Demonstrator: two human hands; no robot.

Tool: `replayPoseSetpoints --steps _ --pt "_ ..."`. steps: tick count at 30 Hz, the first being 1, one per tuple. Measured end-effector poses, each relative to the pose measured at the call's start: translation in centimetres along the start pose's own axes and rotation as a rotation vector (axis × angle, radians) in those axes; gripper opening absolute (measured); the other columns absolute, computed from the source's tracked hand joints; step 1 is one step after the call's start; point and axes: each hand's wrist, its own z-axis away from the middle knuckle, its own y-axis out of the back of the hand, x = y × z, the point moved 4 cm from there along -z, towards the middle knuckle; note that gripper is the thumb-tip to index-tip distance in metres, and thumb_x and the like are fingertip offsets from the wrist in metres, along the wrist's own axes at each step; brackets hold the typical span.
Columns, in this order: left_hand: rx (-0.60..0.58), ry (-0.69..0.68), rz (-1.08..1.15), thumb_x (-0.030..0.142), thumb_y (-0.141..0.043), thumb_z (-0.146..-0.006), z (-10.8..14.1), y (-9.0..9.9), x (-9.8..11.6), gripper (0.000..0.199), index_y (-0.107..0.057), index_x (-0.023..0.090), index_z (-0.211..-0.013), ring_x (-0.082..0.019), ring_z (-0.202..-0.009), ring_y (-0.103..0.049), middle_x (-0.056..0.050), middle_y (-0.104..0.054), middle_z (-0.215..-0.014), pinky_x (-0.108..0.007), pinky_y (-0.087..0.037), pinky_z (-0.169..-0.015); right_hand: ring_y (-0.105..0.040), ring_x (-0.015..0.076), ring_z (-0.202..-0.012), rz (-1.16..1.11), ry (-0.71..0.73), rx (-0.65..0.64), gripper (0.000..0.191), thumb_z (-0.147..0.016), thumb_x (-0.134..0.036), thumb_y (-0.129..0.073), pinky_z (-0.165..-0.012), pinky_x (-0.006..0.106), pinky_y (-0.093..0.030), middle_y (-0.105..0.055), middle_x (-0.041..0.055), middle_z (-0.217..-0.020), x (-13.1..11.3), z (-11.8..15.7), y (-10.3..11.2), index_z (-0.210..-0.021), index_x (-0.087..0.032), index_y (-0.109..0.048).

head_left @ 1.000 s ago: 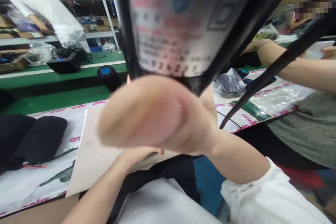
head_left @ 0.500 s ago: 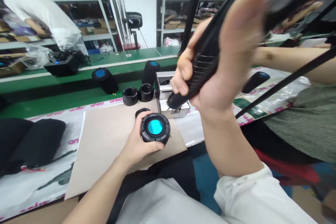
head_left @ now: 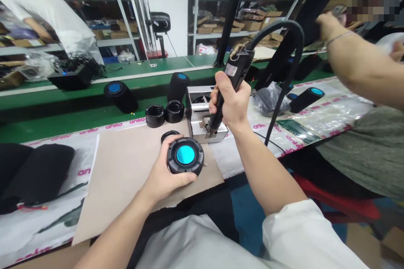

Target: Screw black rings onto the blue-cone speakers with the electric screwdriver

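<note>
My left hand (head_left: 164, 174) is wrapped round a black round speaker (head_left: 185, 155), whose shiny blue disc faces up toward me over the cardboard. In my right hand (head_left: 234, 103) is a black corded electric screwdriver (head_left: 235, 71), held at a slant with its tip down at the front of a metal screw feeder (head_left: 192, 111). Whether the tip touches a screw is too small to tell. Just behind the speaker lies a black ring (head_left: 169, 135), partly hidden by my left fingers. Two more black rings (head_left: 155, 115) stand beside the feeder.
Black speakers with blue ends (head_left: 121, 96) stand at the back edge of the green bench (head_left: 72, 109). Black cloth-like pieces (head_left: 38, 172) lie at left. A cardboard sheet (head_left: 126, 168) covers the work surface. At right, a co-worker's arm (head_left: 356, 56) reaches over a plastic bag (head_left: 271, 98).
My right hand with the electric screwdriver has moved away from the camera and down to the screw feeder. The co-worker's arm has risen at right. My left hand keeps its hold.
</note>
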Motion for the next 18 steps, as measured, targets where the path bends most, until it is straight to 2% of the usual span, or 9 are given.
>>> replayPoseSetpoints --steps 4,7,8,9,12,15,18 --pt "0.002 0.004 0.001 0.045 -0.099 -0.065 0.0 -0.1 -0.1 0.094 -0.050 0.025 -0.142 -0.035 -0.134 -0.062 -0.013 -0.059 -0.146 -0.045 -0.051 -0.112 -0.042 0.0136 -0.033 -0.050 -0.143 -0.038 0.045 -0.086 -0.061 -0.076 -0.031 0.029 -0.027 -0.051 -0.0052 -0.051 -1.3 0.6 -0.3 -0.071 -0.026 -0.052" --pt "0.007 -0.003 -0.013 0.044 -0.100 -0.064 0.1 -0.1 0.0 0.093 -0.052 0.024 -0.141 -0.035 -0.135 -0.061 -0.013 -0.058 -0.146 -0.045 -0.049 -0.113 -0.042 0.0122 -0.037 -0.113 -0.103 -0.001 0.045 -0.085 -0.064 -0.076 -0.035 0.029 -0.032 -0.050 -0.0054 -0.054 -4.9 1.3 -1.4 -0.073 -0.026 -0.055" --pt "0.009 -0.005 -0.018 0.044 -0.100 -0.064 0.1 -0.1 0.0 0.092 -0.052 0.024 -0.141 -0.035 -0.134 -0.061 -0.013 -0.059 -0.145 -0.045 -0.049 -0.113 -0.040 0.0108 -0.038 -0.157 -0.045 0.018 0.044 -0.086 -0.062 -0.075 -0.037 0.028 -0.030 -0.048 -0.0059 -0.055 -6.5 1.6 -1.9 -0.075 -0.025 -0.055" --pt "0.009 -0.006 -0.020 0.044 -0.100 -0.064 0.1 -0.1 0.1 0.092 -0.052 0.025 -0.140 -0.035 -0.134 -0.061 -0.013 -0.060 -0.144 -0.045 -0.049 -0.113 -0.042 0.0105 -0.041 -0.188 -0.029 -0.045 0.042 -0.087 -0.062 -0.074 -0.040 0.028 -0.032 -0.048 -0.0061 -0.057 -7.8 1.8 -2.9 -0.079 -0.026 -0.055" --pt "0.013 0.016 -0.013 0.046 -0.100 -0.062 0.2 -0.2 0.1 0.095 -0.051 0.024 -0.140 -0.035 -0.130 -0.063 -0.012 -0.062 -0.140 -0.047 -0.050 -0.111 -0.040 0.0101 -0.038 -0.191 -0.001 -0.240 0.052 -0.084 -0.075 -0.068 -0.041 0.028 -0.036 -0.048 -0.0093 -0.055 -10.8 2.3 -5.9 -0.084 -0.027 -0.047" --pt "0.015 0.042 -0.002 0.049 -0.101 -0.060 0.2 -0.3 0.3 0.098 -0.049 0.022 -0.139 -0.035 -0.124 -0.066 -0.013 -0.065 -0.135 -0.049 -0.052 -0.107 -0.042 0.0105 -0.036 -0.141 -0.076 -0.384 0.062 -0.081 -0.080 -0.066 -0.046 0.029 -0.044 -0.050 -0.0108 -0.054 -11.4 2.6 -8.3 -0.081 -0.027 -0.034" --pt "-0.018 0.039 0.022 0.049 -0.100 -0.063 0.2 -0.4 0.5 0.092 -0.051 0.021 -0.136 -0.034 -0.120 -0.067 -0.012 -0.068 -0.130 -0.047 -0.054 -0.104 -0.049 0.0118 -0.038 -0.185 -0.118 -0.483 0.061 -0.083 -0.076 -0.067 -0.047 0.028 -0.046 -0.051 -0.0114 -0.053 -10.8 2.8 -9.6 -0.082 -0.027 -0.031"
